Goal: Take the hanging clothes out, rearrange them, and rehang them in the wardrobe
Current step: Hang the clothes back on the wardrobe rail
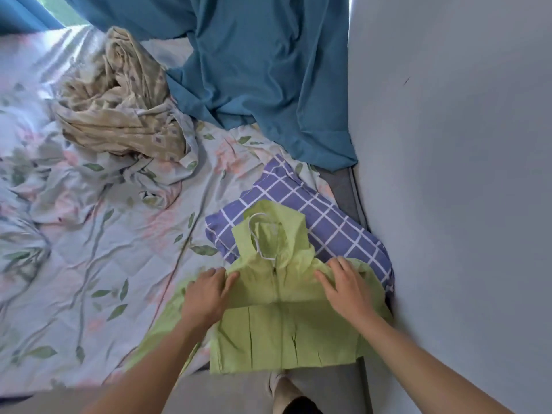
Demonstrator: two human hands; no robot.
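A light green hooded zip jacket (283,330) lies face up at the near edge of the bed, its hood resting on a purple checked pillow. A white hanger (259,237) sits in the neck, its hook lying inside the hood. My left hand (206,291) grips the jacket's left shoulder, fingers curled over the fabric. My right hand (346,285) lies on the right shoulder with fingers spread and fairly straight. The left sleeve trails down toward the bed's edge.
The purple checked pillow (337,222) lies against a pale wall (448,174) on the right. A crumpled beige patterned cloth (119,106) sits on the floral bedsheet (89,264) at the back left. A teal curtain (263,70) drapes onto the bed behind. Grey floor and a foot show below.
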